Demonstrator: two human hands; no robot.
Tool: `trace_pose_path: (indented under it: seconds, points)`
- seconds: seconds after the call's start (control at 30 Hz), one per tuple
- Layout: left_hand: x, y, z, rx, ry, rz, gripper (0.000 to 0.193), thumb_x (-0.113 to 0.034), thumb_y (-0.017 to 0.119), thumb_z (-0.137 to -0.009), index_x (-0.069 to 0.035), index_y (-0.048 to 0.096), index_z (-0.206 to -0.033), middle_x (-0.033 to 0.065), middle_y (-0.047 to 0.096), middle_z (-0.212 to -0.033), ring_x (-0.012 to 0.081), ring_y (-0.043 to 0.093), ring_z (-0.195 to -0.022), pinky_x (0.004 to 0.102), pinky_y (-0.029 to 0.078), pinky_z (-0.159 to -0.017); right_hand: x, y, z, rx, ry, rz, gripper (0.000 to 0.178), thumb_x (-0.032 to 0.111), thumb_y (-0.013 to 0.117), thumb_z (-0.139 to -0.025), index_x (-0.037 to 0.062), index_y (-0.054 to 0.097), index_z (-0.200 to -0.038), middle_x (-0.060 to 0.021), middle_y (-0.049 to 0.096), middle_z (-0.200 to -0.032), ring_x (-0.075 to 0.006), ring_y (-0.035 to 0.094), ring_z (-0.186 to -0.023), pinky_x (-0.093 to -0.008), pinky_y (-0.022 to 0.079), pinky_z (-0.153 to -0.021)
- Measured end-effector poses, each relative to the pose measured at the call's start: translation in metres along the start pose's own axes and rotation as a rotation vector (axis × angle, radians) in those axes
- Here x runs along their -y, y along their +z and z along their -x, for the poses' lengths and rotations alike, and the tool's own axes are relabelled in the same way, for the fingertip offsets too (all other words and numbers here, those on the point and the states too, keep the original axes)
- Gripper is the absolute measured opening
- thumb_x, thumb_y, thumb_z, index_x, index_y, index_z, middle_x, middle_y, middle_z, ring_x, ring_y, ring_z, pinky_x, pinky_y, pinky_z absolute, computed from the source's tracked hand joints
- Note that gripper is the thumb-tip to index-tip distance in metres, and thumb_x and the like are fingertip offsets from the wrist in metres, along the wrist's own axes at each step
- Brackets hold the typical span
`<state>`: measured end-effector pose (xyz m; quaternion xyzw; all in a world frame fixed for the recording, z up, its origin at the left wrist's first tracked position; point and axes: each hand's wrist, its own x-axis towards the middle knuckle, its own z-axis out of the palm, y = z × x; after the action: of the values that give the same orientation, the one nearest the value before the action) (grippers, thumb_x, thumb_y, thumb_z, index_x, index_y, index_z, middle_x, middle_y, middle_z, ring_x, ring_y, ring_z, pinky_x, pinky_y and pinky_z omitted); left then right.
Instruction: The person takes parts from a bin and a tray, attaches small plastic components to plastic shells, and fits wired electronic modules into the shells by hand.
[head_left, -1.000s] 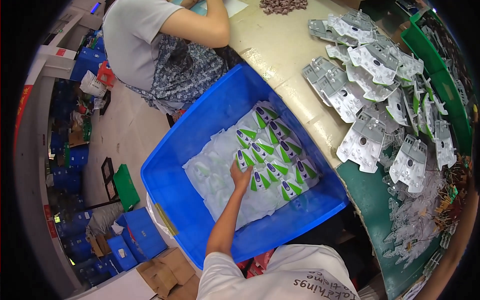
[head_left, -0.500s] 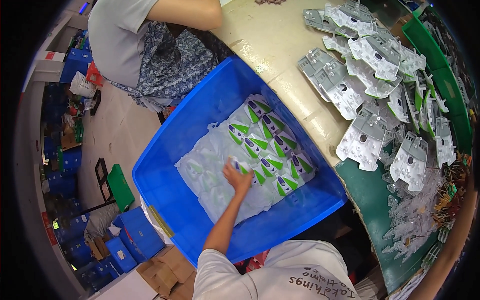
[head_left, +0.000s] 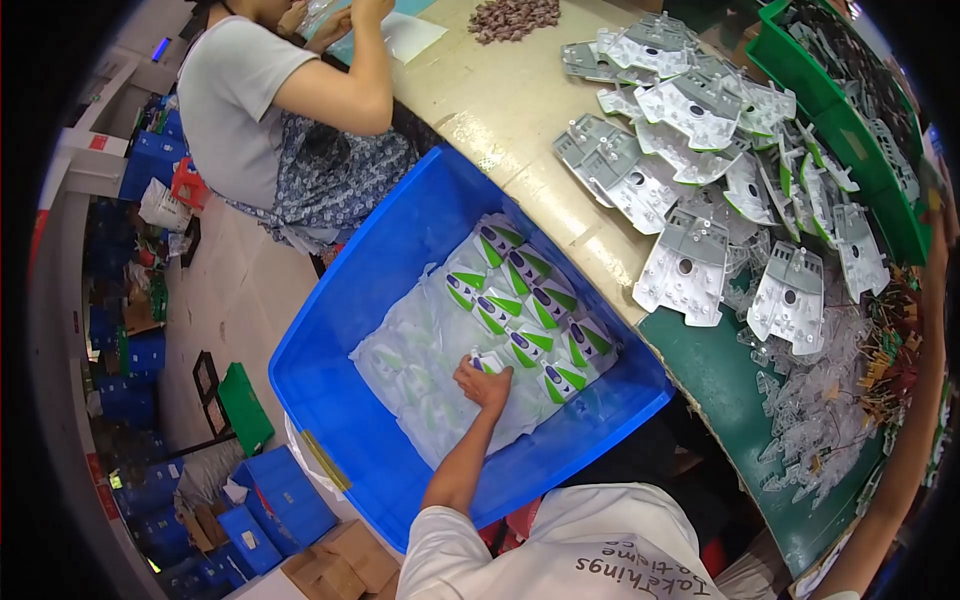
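Observation:
My left hand [head_left: 483, 384] reaches into a large blue bin [head_left: 335, 315], its fingers closed around a white, green and purple plastic housing [head_left: 487, 361]. Several matching housings [head_left: 531, 346] lie in rows beside it, on a translucent white sheet [head_left: 430, 300]. More green shapes show faintly beneath that sheet. My right arm [head_left: 915, 400] stretches up along the far right rim. My right hand [head_left: 936, 195] is by the end of a green tray [head_left: 835, 125], small and distorted there, so its fingers cannot be made out.
Grey-and-white plastic shells [head_left: 690, 265] are heaped on the table [head_left: 510, 130] right of the bin. Clear plastic pieces [head_left: 820, 420] and wired parts [head_left: 895, 345] lie nearer. A co-worker [head_left: 240, 110] sits at the far left side. Cardboard [head_left: 340, 560] and blue boxes [head_left: 285, 495] stand at lower left.
The view has shifted, bringing the co-worker's hands and a pile of small brownish pieces into sight. My left hand stays at the same housing, its fingers now more curled around it.

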<state>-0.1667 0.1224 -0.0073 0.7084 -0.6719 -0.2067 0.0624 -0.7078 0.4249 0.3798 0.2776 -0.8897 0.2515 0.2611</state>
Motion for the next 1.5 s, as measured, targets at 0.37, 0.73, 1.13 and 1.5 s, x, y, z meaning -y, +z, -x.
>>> trace_pose_path:
  seconds: [0.37, 0.73, 1.13, 1.5]
  points:
    - [-0.177, -0.194, 0.09, 1.618, 0.038, 1.458, 0.115, -0.028, 0.08, -0.055, -0.018, 0.015, -0.149, 0.0182, 0.043, -0.136, 0.0384, 0.049, -0.122, 0.0487, 0.042, -0.102, 0.213, -0.024, 0.144, 0.558, -0.223, -0.799, 0.038, -0.01, 0.06, -0.077, 0.0007, 0.065, -0.113, -0.0102, 0.063, -0.079, -0.0208, 0.058, -0.069, -0.0302, 0.044, -0.066]
    - [-0.237, -0.183, 0.145, 1.843, 0.162, 1.605, 0.115, -0.031, 0.073, -0.051, -0.009, 0.017, -0.149, 0.0197, 0.042, -0.135, 0.0432, 0.052, -0.117, 0.052, 0.044, -0.1, 0.218, -0.011, 0.167, 0.689, 0.199, -1.048, 0.03, 0.002, 0.059, -0.088, 0.0052, 0.064, -0.118, -0.0093, 0.066, -0.085, -0.0129, 0.059, -0.056, -0.0257, 0.048, -0.05]
    - [-0.248, -0.189, 0.122, 1.686, 0.051, 1.604, 0.106, -0.051, 0.073, -0.063, -0.009, 0.023, -0.147, 0.0199, 0.037, -0.143, 0.0419, 0.037, -0.131, 0.0581, 0.03, -0.107, 0.224, 0.033, 0.116, 0.839, 0.433, -1.222, 0.038, 0.004, 0.059, -0.086, -0.0013, 0.056, -0.123, -0.0006, 0.061, -0.079, -0.0031, 0.052, -0.063, -0.0208, 0.045, -0.053]
    - [-0.25, -0.175, 0.103, 1.738, 0.057, 1.694, 0.09, -0.062, 0.063, -0.075, -0.022, 0.027, -0.147, 0.0219, 0.028, -0.149, 0.0485, 0.034, -0.131, 0.0647, 0.03, -0.101, 0.15, 0.096, -0.077, 0.025, -0.143, -0.422, 0.019, 0.015, 0.064, -0.079, 0.004, 0.07, -0.094, -0.0196, 0.067, -0.091, -0.0378, 0.064, -0.085, -0.0437, 0.051, -0.076]
